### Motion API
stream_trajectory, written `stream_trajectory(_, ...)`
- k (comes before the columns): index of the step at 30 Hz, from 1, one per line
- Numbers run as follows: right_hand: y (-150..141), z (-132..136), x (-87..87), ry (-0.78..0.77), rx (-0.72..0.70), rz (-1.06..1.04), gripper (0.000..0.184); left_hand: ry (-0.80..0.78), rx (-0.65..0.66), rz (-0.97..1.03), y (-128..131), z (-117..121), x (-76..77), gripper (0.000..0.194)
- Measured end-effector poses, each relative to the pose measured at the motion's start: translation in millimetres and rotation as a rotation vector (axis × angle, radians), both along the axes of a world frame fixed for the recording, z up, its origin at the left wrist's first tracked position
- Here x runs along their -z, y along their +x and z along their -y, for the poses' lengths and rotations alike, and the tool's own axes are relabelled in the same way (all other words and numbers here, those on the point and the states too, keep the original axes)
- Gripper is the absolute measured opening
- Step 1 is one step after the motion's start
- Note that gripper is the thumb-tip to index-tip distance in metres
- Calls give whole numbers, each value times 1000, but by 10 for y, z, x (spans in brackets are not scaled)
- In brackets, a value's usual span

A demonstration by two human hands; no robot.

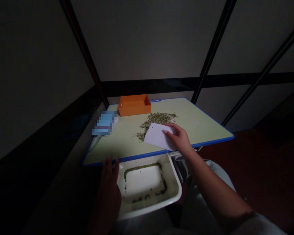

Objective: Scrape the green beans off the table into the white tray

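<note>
My right hand (180, 138) pinches a piece of white card (158, 135), thumb on top, and holds it low over the near part of the table. Just beyond the card's far edge lies a spread of small green beans (159, 119), which look like mung beans, with a thinner scatter to its left. Below the table's front edge is a white plastic basin (175, 192), with more beans gathered along the edges of its floor. My left hand (109, 192), in shadow, lies against the basin's left side, fingers stretched forward to the table edge.
An orange open box (134, 109) stands at the back left of the blue-edged table (203, 125). A blurred-out light blue object (104, 123) is at the left edge, with a pale strap or cable. Dark-framed panels (149, 39) rise behind.
</note>
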State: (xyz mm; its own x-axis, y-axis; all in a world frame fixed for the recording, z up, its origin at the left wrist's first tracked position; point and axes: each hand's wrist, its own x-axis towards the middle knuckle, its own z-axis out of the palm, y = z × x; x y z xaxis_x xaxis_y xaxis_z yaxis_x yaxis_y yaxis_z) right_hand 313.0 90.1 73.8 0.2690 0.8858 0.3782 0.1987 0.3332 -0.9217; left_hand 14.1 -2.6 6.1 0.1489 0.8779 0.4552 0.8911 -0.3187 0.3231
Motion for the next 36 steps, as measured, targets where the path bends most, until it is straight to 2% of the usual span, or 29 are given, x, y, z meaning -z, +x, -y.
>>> stream_trajectory(8,-127,-94,-3,21,6,44,29,19,-8,16,10,-8,2,80)
stream_trajectory(13,-187,-153,-25,74,-79,57,26,-11,-3,27,-8,-16,2,79)
stream_trajectory(21,-163,-150,-14,55,-173,37,26,-2,12,47,3,-5,-23,77)
stream_trajectory(36,-120,-100,-28,0,-281,19,29,85,16,-48,7,-32,-31,77)
